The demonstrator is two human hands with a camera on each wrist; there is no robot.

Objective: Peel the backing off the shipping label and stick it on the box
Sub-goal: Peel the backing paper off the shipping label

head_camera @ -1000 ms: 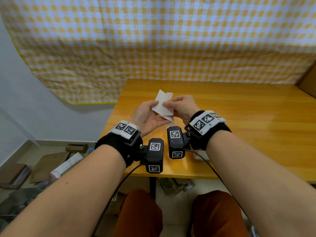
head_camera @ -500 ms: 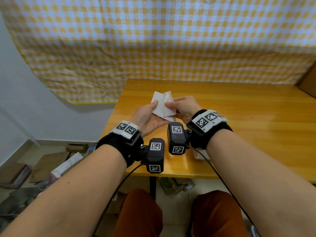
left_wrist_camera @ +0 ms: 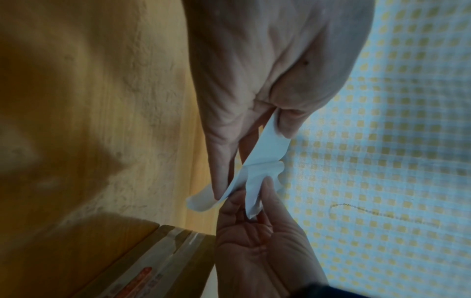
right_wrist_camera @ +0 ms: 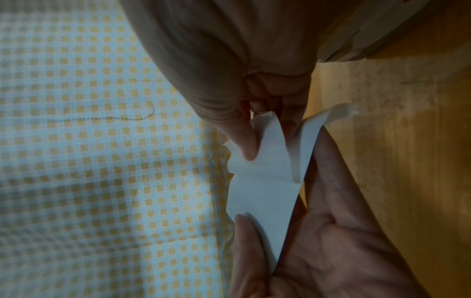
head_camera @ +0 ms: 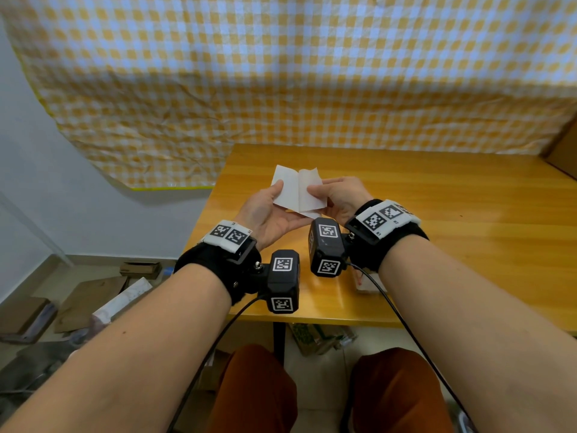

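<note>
1. Head view: shipping label (head_camera: 288, 190) held above the table (head_camera: 437, 198), btwn left hand (head_camera: 268, 214) & right hand (head_camera: 338, 195); both pinch it.
2. Left wrist view: thumb clamps label edge; backing (left_wrist_camera: 254, 189) in right fingers.
3. Right wrist view: thumb presses peeled flap.

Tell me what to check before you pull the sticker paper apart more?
1. Left hand pinches one layer of the label: ok.
2. Right hand pinches the other layer, the backing: ok.
3. Layers already split along one edge: ok.
4. Which layer is sticky: cannot tell.
5. Box nearby on the table: ok, a taped edge shows in the left wrist view.
6. Label free of tears: cannot tell, the peeled layer is wrinkled.
</note>
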